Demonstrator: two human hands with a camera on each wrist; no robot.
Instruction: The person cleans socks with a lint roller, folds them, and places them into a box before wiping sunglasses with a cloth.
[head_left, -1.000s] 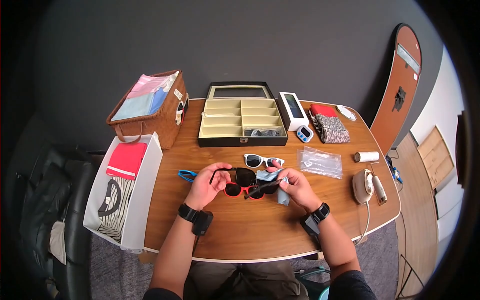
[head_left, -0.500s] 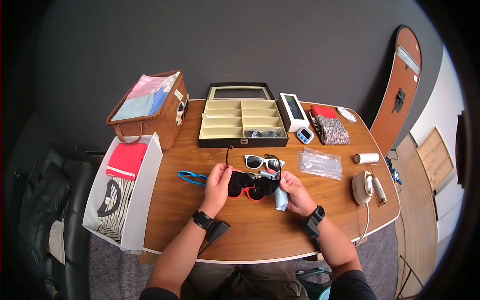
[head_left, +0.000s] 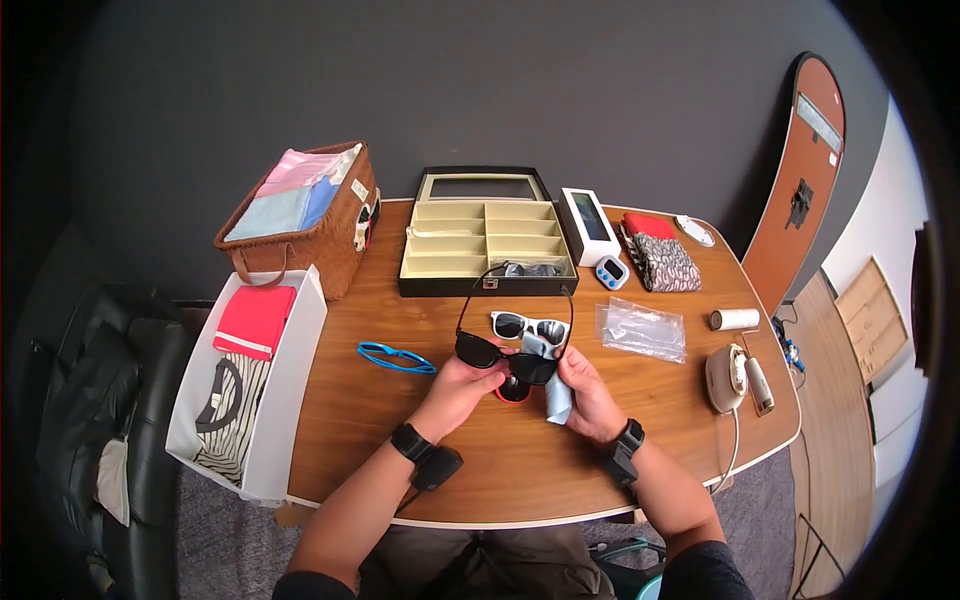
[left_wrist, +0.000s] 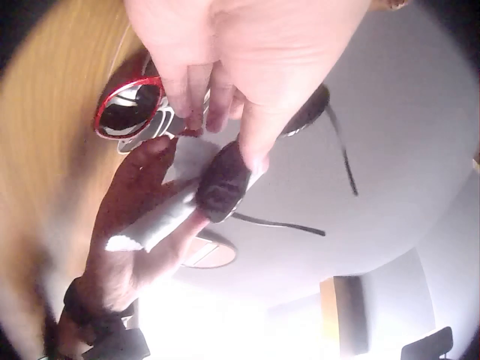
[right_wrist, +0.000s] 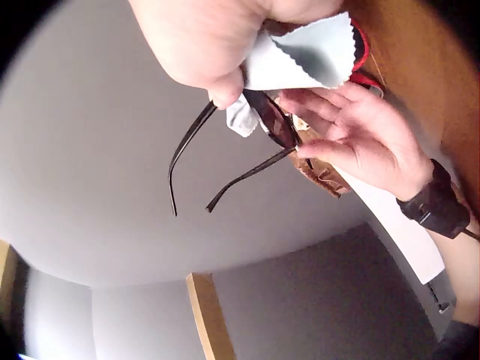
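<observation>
Black sunglasses [head_left: 535, 369] are held up over the table, their arms unfolded and pointing away from the person. My left hand [head_left: 455, 398] pinches them near the bridge and left lens. On the right lens, my right hand [head_left: 592, 398] grips the frame with a light blue cloth [head_left: 558, 398] between its fingers. Red-framed sunglasses [left_wrist: 129, 109] lie beneath, mostly hidden in the head view. White sunglasses [head_left: 508, 325] rest just beyond the hands, and blue glasses [head_left: 396, 358] lie to their left.
Behind stands an open cream-lined case [head_left: 444, 265] with dark glasses in one compartment. Left are a wicker basket [head_left: 335, 235] and a white bin [head_left: 300, 390] of clothes. Right are plastic bags [head_left: 645, 330], a white box [head_left: 590, 228], a timer [head_left: 611, 272] and a steamer [head_left: 724, 377].
The black sunglasses have turned so their arms point away. My left hand moved right, from the arm to near the bridge, uncovering the blue glasses. My right hand still holds the cloth.
</observation>
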